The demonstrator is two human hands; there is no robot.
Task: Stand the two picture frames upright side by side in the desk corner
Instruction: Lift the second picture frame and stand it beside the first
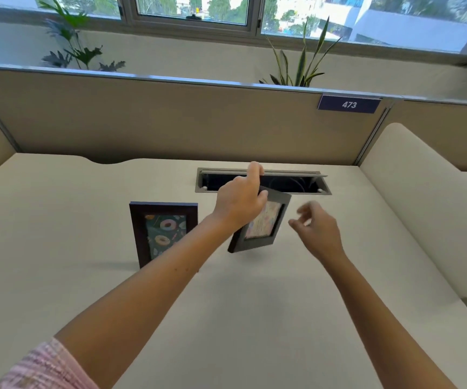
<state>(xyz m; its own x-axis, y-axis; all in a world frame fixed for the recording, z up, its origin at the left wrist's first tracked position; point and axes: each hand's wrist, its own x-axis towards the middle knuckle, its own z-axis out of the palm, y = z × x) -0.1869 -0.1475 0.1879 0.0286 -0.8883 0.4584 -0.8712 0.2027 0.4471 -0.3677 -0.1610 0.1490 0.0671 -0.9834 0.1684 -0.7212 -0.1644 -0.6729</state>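
Desk (58, 276) fills the lower frame. Brown frame (162, 233) stands upright left of centre. At centre our left hand (239, 202) pinches the grey frame (263, 224) by its top edge, tilted, clear of the desk. Right hand (317, 228) hovers beside it, fingers loosely spread, empty. Grey frame looks light, rigid, probably glazed; we judge both side edges the safer hold.

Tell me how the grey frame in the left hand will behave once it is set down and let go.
The grey frame looks stiff and probably light: the left hand alone holds it by its top, tilted, above the desk. Its thin bottom edge suggests it may tip unless propped. The front may be glazed, so likely fragile.
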